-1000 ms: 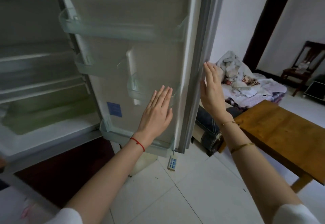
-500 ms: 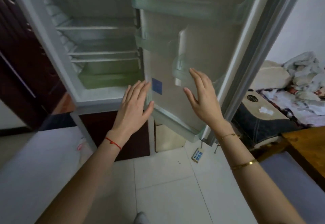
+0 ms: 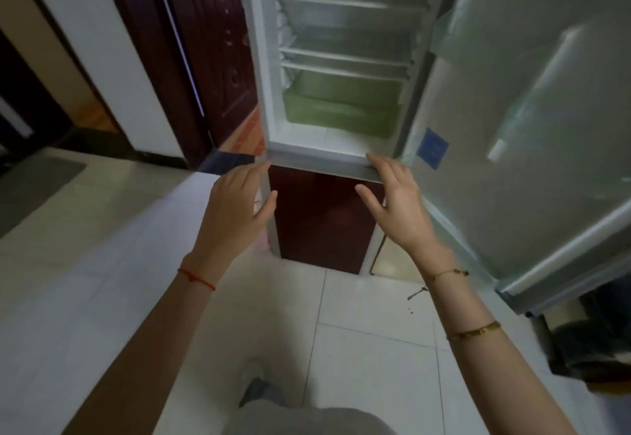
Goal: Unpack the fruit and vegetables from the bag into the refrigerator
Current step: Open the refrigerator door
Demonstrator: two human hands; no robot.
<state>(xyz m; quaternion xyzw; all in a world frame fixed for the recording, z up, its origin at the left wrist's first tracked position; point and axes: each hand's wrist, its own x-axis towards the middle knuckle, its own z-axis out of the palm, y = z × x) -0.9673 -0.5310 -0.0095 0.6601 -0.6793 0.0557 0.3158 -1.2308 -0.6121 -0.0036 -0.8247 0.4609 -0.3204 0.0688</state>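
Observation:
The refrigerator (image 3: 324, 158) stands ahead with its upper door (image 3: 532, 127) swung wide to the right. Inside are bare clear shelves (image 3: 348, 4) and a green crisper drawer (image 3: 341, 107) at the bottom. The dark red lower door (image 3: 321, 219) is closed. My left hand (image 3: 235, 206) is open, fingers spread, in front of the fridge's lower left corner. My right hand (image 3: 396, 199) is open too, its fingertips at the grey sill below the open compartment. No bag, fruit or vegetables are in view.
A dark red wooden door (image 3: 205, 45) and a white wall (image 3: 99, 45) are left of the fridge. A white surface (image 3: 85, 264) lies at lower left. White floor tiles (image 3: 368, 332) are below. A dark object (image 3: 594, 342) sits on the floor under the open door.
My view has swung left from the door to the fridge's interior. Both hands have come off the door and moved down to the sill, still holding nothing.

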